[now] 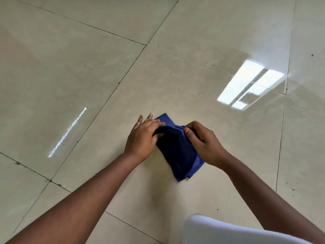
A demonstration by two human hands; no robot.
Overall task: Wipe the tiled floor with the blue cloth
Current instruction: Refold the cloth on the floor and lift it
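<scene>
blue cloth point(177, 148) observed folded, lying between both hands over the middle of a large floor tile, its lower corner toward the near edge of that tile. whether the cloth rests fully on the tiled floor point(88, 67) or is partly lifted cannot be told. left hand point(142, 136) grasps the cloth's left upper edge: thumb tucked under the fold, some fingers curled onto the fabric, two fingertips extended past it. right hand point(204, 141) grasps the right upper edge, fingers curled round the fabric and thumb pressed on top. both forearms bare, reaching in from the near edge of view. floor is glossy beige tile with dark grout lines; a window reflection point(249, 85) sits on the tile to the far right, a streak of glare point(67, 132) to the left. small dark specks noted near the right grout line. a white garment point(228, 231) shows at the near right corner.
</scene>
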